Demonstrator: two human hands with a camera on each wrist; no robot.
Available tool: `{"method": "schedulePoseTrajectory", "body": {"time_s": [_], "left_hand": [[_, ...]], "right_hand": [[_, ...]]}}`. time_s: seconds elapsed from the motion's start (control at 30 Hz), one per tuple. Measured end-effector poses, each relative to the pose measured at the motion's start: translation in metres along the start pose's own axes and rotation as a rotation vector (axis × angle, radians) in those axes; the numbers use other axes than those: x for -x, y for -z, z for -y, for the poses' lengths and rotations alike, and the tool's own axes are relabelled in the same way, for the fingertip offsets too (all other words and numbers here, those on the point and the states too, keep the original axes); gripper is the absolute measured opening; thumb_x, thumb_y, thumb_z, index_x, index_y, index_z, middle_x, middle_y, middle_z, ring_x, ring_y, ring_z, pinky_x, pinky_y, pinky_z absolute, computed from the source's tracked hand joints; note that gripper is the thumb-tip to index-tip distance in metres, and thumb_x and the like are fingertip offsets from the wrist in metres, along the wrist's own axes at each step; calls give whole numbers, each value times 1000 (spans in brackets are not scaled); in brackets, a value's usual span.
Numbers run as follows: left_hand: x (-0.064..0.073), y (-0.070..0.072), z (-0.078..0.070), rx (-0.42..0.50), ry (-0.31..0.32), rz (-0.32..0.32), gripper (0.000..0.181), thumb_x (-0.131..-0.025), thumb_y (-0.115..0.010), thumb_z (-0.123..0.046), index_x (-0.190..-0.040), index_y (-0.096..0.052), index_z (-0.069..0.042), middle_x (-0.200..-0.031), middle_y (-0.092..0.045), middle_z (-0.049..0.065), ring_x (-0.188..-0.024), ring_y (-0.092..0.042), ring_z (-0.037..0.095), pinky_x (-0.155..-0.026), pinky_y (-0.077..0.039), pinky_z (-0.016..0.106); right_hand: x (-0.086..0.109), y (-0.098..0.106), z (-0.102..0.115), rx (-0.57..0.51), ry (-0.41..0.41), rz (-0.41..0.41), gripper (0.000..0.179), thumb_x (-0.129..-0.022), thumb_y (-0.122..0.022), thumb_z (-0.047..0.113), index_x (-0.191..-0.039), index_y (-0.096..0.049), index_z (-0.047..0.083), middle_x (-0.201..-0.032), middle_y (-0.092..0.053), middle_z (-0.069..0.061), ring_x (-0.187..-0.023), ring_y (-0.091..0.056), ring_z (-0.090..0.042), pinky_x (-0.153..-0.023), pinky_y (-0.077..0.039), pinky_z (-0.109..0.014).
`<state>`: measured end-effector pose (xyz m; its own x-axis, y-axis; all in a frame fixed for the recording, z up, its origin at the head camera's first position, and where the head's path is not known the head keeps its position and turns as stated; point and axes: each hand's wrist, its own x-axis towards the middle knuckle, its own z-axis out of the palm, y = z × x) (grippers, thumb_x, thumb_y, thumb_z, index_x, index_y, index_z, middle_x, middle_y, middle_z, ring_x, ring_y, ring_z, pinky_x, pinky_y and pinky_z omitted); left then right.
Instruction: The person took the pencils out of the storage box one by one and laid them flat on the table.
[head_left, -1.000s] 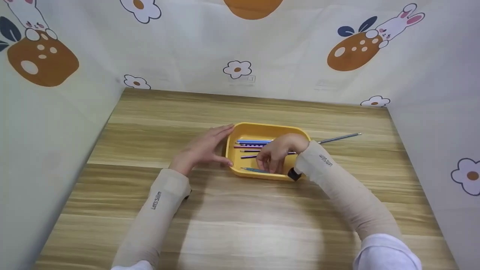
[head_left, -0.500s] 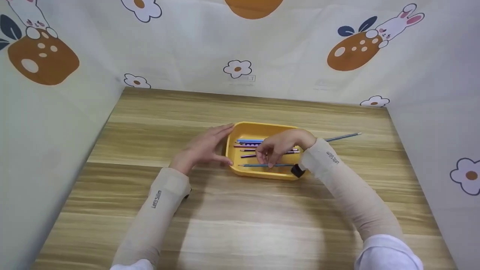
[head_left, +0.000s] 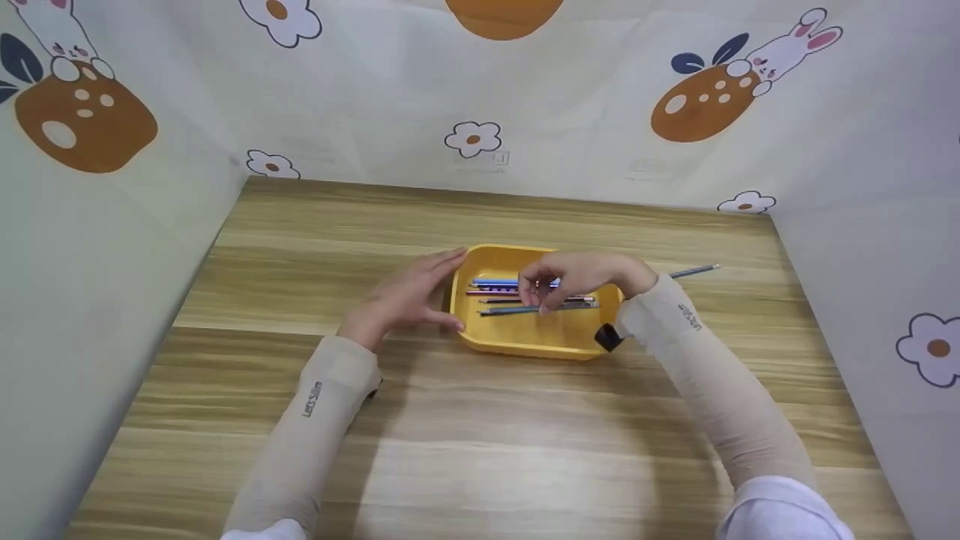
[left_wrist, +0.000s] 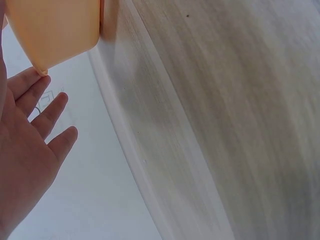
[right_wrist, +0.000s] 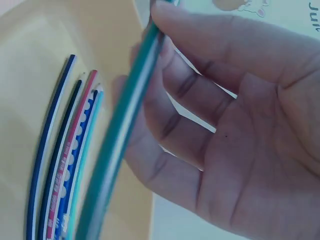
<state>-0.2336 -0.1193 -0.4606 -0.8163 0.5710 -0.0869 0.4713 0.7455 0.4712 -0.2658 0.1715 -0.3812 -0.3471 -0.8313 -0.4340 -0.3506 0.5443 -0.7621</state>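
Observation:
My right hand (head_left: pixel 581 274) pinches a teal pencil (right_wrist: pixel 120 135) between thumb and fingertips. It is above the yellow plastic tray (head_left: pixel 525 349), and in the head view the pencil overlaps the row lying inside. In the right wrist view that row shows several pencils: a dark blue one (right_wrist: pixel 46 145), a pink one (right_wrist: pixel 72 145) and a blue one with white dots (right_wrist: pixel 77 142) among them. My left hand (head_left: pixel 409 294) is at the tray's left end, fingers spread, thumb and fingertips right at the rim. In the left wrist view its fingertips meet the tray's corner.
Right of the tray another pencil (head_left: pixel 695 271) lies on the wood-grain table (head_left: pixel 480 450), its near end hidden behind the right wrist. Behind the table hangs a pale printed sheet (head_left: pixel 390 105), with further sheets along both sides.
The teal pencil has risen off the tray's near side and moved toward the row of pencils, carried by my right hand. My left hand stays at the tray's end.

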Motion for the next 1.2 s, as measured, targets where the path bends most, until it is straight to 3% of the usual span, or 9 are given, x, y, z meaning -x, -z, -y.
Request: {"method": "schedulePoseTrajectory", "body": {"time_s": [0.27, 0.53, 0.73, 1.2], "left_hand": [[1, 0, -1, 10, 31, 4, 114, -69, -82, -62, -160, -23, -23, -168, -17, -8, -154, -22, 24, -128, -20, 48], [0, 2, -2, -10, 34, 10, 114, -70, -81, -62, -160, -23, -23, -168, -18, -6, -154, -23, 26, -128, -21, 49], [1, 2, -2, -22, 23, 3, 114, -70, -80, -64, -160, -24, -21, -168, -19, -5, -154, -24, 26, -128, -22, 48], [1, 2, -2, -38, 27, 7, 117, -68, -79, -67, -160, -22, -23, -168, -18, -6, -154, -24, 26, -128, -20, 50]], "right_hand": [[17, 1, -3, -8, 76, -123, 14, -92, -66, -1, -105, -62, -5, -103, -64, -23, -89, -57, -19, -86, -53, -35], [40, 1, -14, 10, 68, -225, 11, -92, -68, 4, -103, -65, 0, -99, -66, -14, -89, -58, -18, -82, -54, -28], [57, -1, -27, 25, 72, -276, 10, -92, -69, 3, -101, -66, 1, -98, -66, -17, -87, -59, -15, -77, -55, -23], [98, -9, -60, -13, 12, -380, 9, -90, -68, -2, -98, -67, 1, -93, -67, -14, -84, -59, -12, -78, -54, -20]]}}
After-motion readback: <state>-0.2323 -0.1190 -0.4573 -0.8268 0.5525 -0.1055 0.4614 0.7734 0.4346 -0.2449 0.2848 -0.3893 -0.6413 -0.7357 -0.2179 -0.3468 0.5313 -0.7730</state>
